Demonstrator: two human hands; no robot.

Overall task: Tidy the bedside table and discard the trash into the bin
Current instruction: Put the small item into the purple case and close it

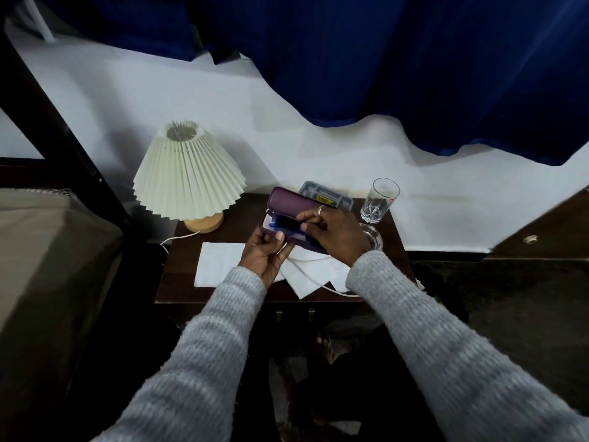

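Over the dark wooden bedside table [185, 282] I hold an open purple glasses case [294, 202]. My left hand [266, 253] grips the case's near left corner from below. My right hand [338, 234] pinches dark blue-framed glasses [287, 223] lying inside the case. White paper tissues [218, 263] lie flat on the table under my hands, with a white cable [314, 279] running across them. A clear plastic box [331, 196] sits behind the case, partly hidden by it.
A pleated cream lamp [188, 173] on a wooden base stands at the table's back left. A drinking glass [381, 199] stands at the back right corner. A bed [47, 250] lies to the left, a blue curtain [414, 65] hangs behind. No bin is in view.
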